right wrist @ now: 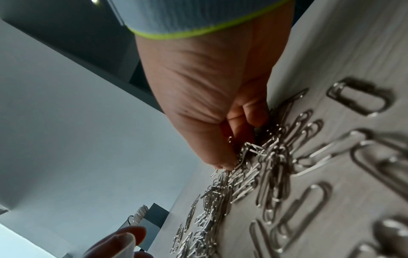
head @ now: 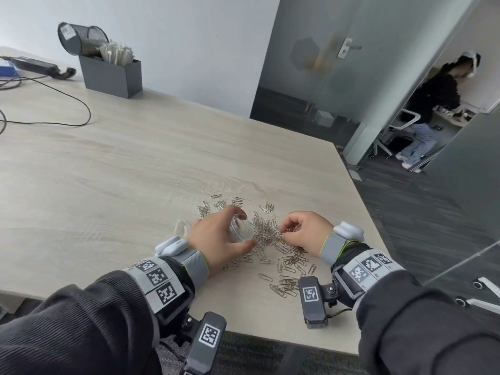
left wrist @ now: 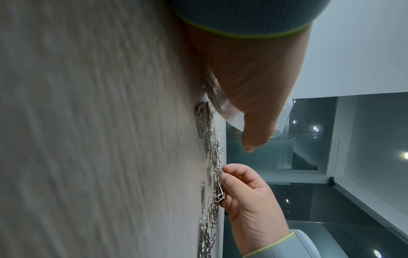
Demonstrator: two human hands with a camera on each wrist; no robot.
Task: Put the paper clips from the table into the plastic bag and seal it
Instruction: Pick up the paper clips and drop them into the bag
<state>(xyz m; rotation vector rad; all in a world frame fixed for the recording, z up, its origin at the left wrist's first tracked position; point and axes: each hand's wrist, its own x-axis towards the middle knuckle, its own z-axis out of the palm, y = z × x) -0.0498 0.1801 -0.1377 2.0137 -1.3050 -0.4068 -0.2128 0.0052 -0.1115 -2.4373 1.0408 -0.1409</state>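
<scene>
Over the table [head: 135, 158], left hand [head: 216, 236] grips plastic bag [head: 240, 228]; right hand [head: 305, 231] pinches paper clips [head: 270, 234].

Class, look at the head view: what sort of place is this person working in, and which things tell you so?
Probably an office or meeting room: a long wood-grain table, a grey desk organiser with a mesh pen cup, and a frosted glass door leading to another room.

Two hands work at one table [head: 135, 158]: one left hand [head: 216, 239] and one right hand [head: 305, 231]. There is one clear plastic bag [head: 240, 228] and a scatter of paper clips [head: 270, 234], too many and too tangled to count. Farther back stand one grey box [head: 111, 77], one mesh cup [head: 81, 39] and one other person [head: 433, 109].
</scene>
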